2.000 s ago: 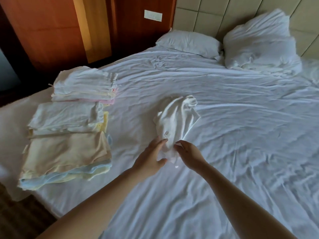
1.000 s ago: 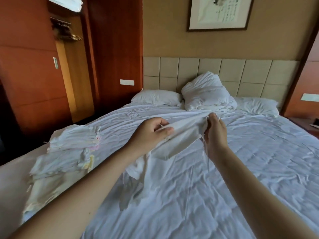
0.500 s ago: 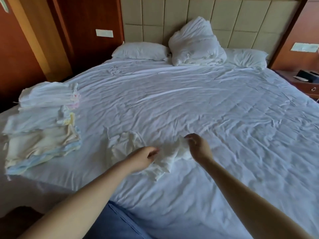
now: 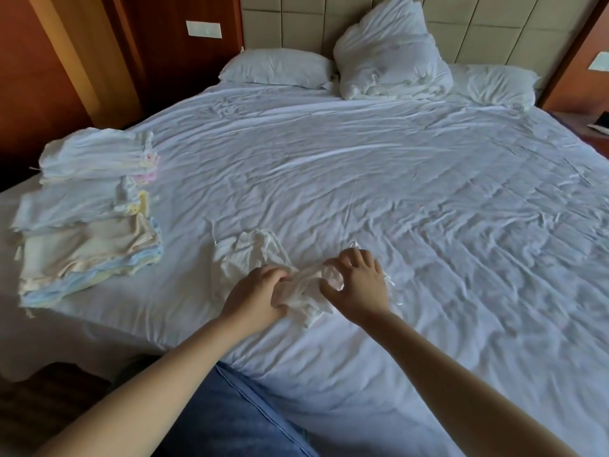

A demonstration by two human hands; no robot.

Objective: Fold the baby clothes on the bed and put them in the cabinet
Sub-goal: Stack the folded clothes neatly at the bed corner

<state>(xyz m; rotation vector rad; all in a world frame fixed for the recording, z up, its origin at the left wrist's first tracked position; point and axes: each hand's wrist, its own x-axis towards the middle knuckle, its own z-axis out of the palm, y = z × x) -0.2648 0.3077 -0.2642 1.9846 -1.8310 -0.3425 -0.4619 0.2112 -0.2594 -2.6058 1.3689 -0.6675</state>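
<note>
1. Three piles [image 4: 89, 222] of folded baby clothes sat in a row along the bed's [image 4: 428, 209] left edge, so most of the folding looked done.
2. One white garment [image 4: 245, 258] lay crumpled on the sheet close to the bed's foot edge, about midway along it. It seemed to be the only loose piece on the bed.
3. By my reading the task was late in its folding stage. This garment had not yet been spread flat or folded, and the piles had not yet gone into the cabinet. Wooden panels [image 4: 49, 77] stood beyond the bed's left side, but I could not tell whether they were the cabinet.
4. The left hand [image 4: 257, 295] had its fingers [image 4: 275, 275] curled tight, gripping a bunch of the garment's cloth. Its thumb was hidden.
5. The right hand [image 4: 357, 288] was half closed. Its bent fingers [image 4: 349, 260] and thumb pinched the other end of the same bunch.
6. The gathered cloth ran as a twisted band between the two hands and touched both. A small wad of it poked out below them, toward the bed's foot edge.
7. The rest of the garment lay loose on the sheet just beyond the left fingers, toward the bed's head, and outside either grip.
8. A thin tie [image 4: 393, 291] trailed on the bed beside the right hand and was not held.
</note>
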